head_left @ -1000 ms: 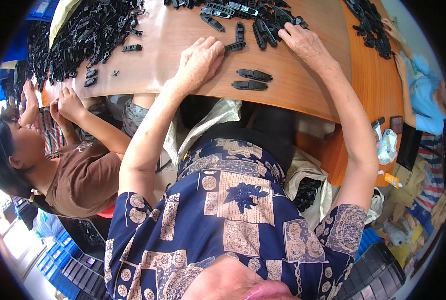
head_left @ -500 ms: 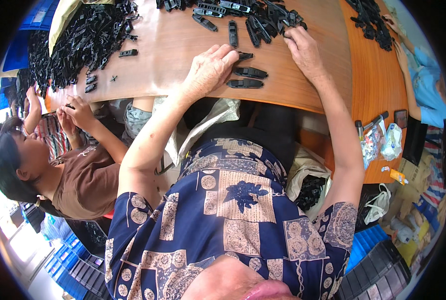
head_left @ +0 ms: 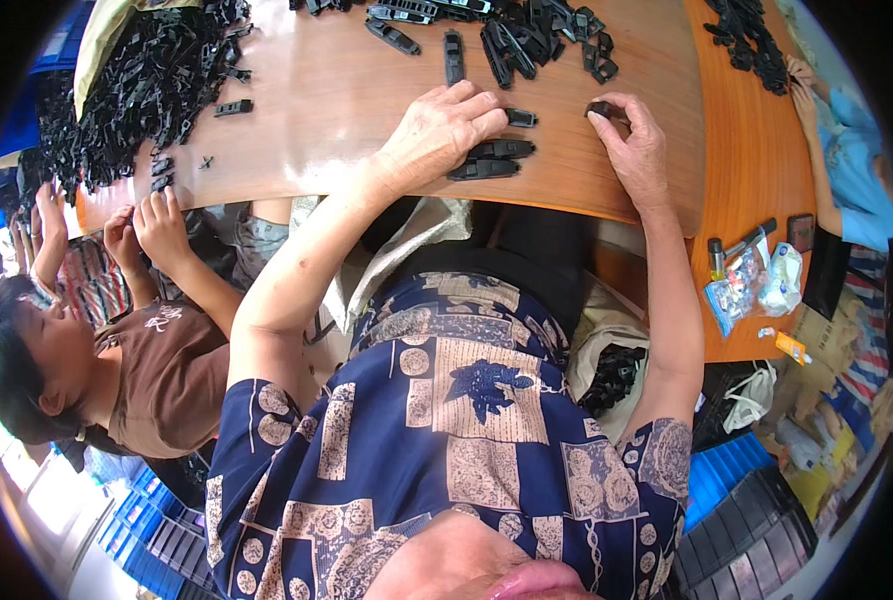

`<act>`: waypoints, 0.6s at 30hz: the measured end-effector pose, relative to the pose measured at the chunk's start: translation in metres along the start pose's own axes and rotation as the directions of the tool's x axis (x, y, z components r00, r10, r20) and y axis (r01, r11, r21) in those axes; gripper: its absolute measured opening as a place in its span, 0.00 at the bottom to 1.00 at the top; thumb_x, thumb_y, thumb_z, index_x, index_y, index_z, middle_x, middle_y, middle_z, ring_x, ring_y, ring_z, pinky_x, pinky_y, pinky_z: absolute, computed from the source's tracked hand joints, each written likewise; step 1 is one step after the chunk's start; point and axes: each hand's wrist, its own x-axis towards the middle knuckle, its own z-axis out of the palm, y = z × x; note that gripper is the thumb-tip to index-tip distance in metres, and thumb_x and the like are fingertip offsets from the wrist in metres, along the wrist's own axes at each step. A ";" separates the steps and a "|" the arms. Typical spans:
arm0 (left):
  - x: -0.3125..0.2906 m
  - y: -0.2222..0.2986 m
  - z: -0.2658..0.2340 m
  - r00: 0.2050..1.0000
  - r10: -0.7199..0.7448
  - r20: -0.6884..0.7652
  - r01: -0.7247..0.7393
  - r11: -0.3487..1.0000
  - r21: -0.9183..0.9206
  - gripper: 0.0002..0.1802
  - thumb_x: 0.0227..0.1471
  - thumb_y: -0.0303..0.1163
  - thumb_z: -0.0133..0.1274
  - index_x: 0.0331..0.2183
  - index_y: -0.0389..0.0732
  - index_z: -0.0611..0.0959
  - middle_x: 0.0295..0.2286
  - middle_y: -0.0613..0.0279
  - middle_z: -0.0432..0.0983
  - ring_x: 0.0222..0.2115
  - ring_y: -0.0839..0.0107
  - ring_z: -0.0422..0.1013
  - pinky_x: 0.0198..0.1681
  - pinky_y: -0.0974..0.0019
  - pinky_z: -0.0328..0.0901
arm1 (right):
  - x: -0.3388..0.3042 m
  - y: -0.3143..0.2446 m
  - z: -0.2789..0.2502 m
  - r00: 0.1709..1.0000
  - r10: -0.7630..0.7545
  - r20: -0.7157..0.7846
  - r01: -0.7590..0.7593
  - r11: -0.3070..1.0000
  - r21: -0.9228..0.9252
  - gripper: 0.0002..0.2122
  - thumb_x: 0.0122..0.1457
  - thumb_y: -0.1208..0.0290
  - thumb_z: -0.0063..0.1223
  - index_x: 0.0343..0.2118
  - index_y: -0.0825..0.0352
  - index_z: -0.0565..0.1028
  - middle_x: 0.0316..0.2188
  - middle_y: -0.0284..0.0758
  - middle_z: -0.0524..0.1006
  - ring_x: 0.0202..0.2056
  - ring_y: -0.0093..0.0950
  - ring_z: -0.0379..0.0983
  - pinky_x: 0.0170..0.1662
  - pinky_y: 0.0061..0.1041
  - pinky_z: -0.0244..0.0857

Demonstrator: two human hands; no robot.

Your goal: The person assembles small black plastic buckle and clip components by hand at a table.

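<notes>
At upper centre, your left hand (head_left: 439, 132) is half-curling over a part (head_left: 523, 118), hold unclear; your right hand (head_left: 635, 150) is pinching a piece (head_left: 599, 108), seemingly for fitting, probably needing alignment next.

Nothing can be read: the pale print (head_left: 162, 318) on the brown shirt (head_left: 167, 385) left of the table (head_left: 307, 140) is illegible, and the bag (head_left: 735, 292) on the table's right part is too small to make out.
</notes>
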 end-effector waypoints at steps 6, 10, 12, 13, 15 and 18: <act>-0.006 0.006 0.004 0.959 -0.189 -0.211 0.171 0.980 -0.101 0.17 0.48 0.27 0.61 0.42 0.41 0.79 0.39 0.61 0.76 0.40 0.58 0.73 0.44 0.59 0.70 | 0.003 -0.008 -0.029 0.982 -0.129 0.139 0.176 0.893 -0.415 0.09 0.54 0.72 0.64 0.38 0.64 0.78 0.33 0.35 0.76 0.37 0.38 0.73 0.42 0.38 0.68; -0.012 0.001 0.007 0.950 -0.281 -0.139 0.271 0.959 -0.087 0.14 0.49 0.30 0.62 0.40 0.42 0.81 0.33 0.60 0.74 0.38 0.59 0.73 0.42 0.58 0.70 | 0.012 -0.031 -0.035 0.945 -0.159 0.285 0.293 0.798 -0.527 0.08 0.55 0.70 0.63 0.37 0.64 0.78 0.32 0.34 0.76 0.38 0.37 0.73 0.42 0.38 0.68; -0.010 0.001 0.008 0.952 -0.272 -0.141 0.258 0.960 -0.108 0.13 0.50 0.31 0.62 0.39 0.42 0.82 0.32 0.61 0.74 0.37 0.59 0.74 0.41 0.58 0.70 | 0.015 -0.036 -0.029 0.930 -0.143 0.338 0.322 0.759 -0.565 0.08 0.56 0.70 0.62 0.38 0.64 0.78 0.33 0.34 0.76 0.38 0.37 0.73 0.42 0.37 0.69; -0.008 0.001 0.007 0.955 -0.256 -0.147 0.239 0.963 -0.124 0.12 0.50 0.31 0.62 0.38 0.42 0.82 0.31 0.61 0.74 0.36 0.59 0.74 0.40 0.58 0.70 | 0.017 -0.037 -0.025 0.921 -0.164 0.353 0.338 0.787 -0.517 0.08 0.56 0.70 0.61 0.37 0.64 0.78 0.33 0.34 0.76 0.38 0.37 0.74 0.41 0.37 0.70; -0.007 0.000 0.005 0.955 -0.259 -0.145 0.236 0.959 -0.160 0.11 0.50 0.31 0.62 0.38 0.42 0.82 0.31 0.61 0.74 0.35 0.60 0.74 0.40 0.58 0.70 | 0.020 -0.043 -0.019 0.910 -0.181 0.372 0.352 0.810 -0.468 0.07 0.57 0.69 0.61 0.37 0.64 0.78 0.33 0.35 0.76 0.37 0.37 0.75 0.40 0.37 0.70; -0.006 -0.001 0.003 0.955 -0.262 -0.137 0.231 0.951 -0.206 0.11 0.50 0.31 0.62 0.37 0.41 0.82 0.30 0.61 0.74 0.35 0.60 0.74 0.40 0.58 0.70 | 0.022 -0.056 -0.009 0.880 -0.223 0.420 0.360 0.889 -0.282 0.07 0.57 0.69 0.60 0.37 0.64 0.77 0.32 0.36 0.77 0.35 0.38 0.77 0.37 0.36 0.72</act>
